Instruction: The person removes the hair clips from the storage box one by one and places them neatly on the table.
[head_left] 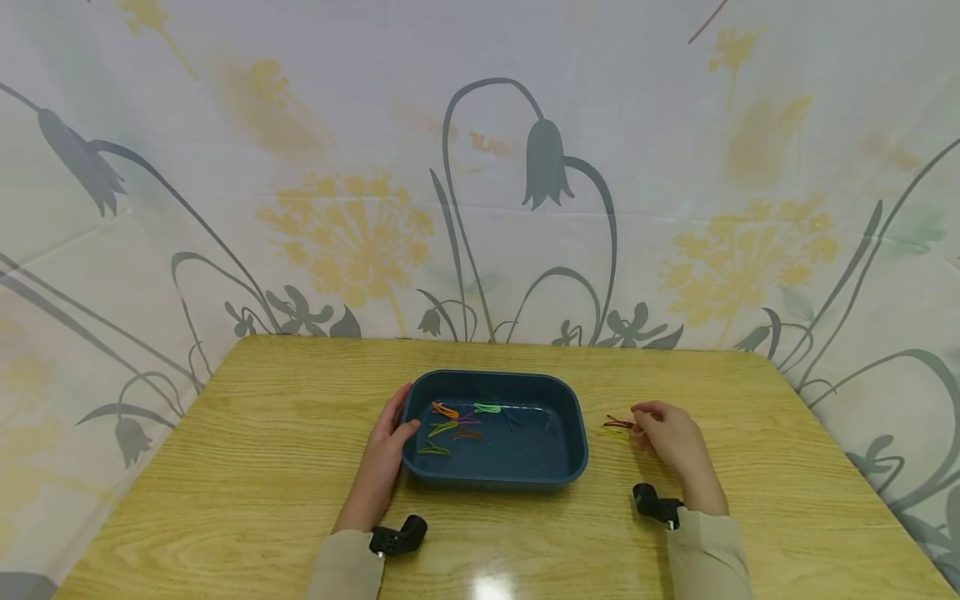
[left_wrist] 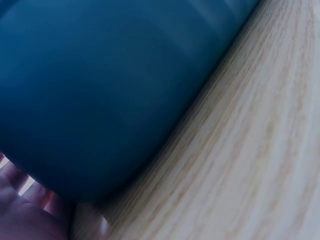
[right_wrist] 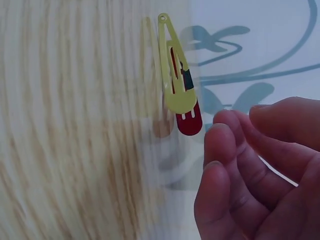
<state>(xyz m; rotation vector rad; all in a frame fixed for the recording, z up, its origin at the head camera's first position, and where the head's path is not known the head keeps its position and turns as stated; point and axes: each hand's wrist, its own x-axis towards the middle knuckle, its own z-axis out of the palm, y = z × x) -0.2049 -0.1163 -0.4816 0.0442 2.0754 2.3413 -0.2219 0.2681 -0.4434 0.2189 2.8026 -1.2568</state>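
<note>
We saw the left hand [head_left: 384, 454] lying flat against the left wall of a dark blue tray [head_left: 572, 433], its fingers [head_left: 396, 410] straight along the rim and the thumb resting on the edge; it gripped nothing. In the left wrist view the tray's outer wall [left_wrist: 115, 85] filled most of the picture, with the wooden surface [left_wrist: 250, 150] beside it and a little of the hand at the lower left corner.

Inside the tray, toward its left half, lay several hair clips: an orange one [head_left: 445, 410], a green one [head_left: 487, 408], and others in yellow-green and brown that were too small for us to tell apart well.

To the right of the tray, on the surface [head_left: 262, 467], lay a yellow clip [right_wrist: 175, 80] over a red clip [right_wrist: 189, 122], together in a small pile [head_left: 618, 427]. The right hand [head_left: 675, 446] rested just beside them, its fingers [right_wrist: 225, 165] loosely curled and holding nothing. From the head view the fingertips seemed to meet the pile; the right wrist view showed a gap, so we could not tell whether they touched.
</note>
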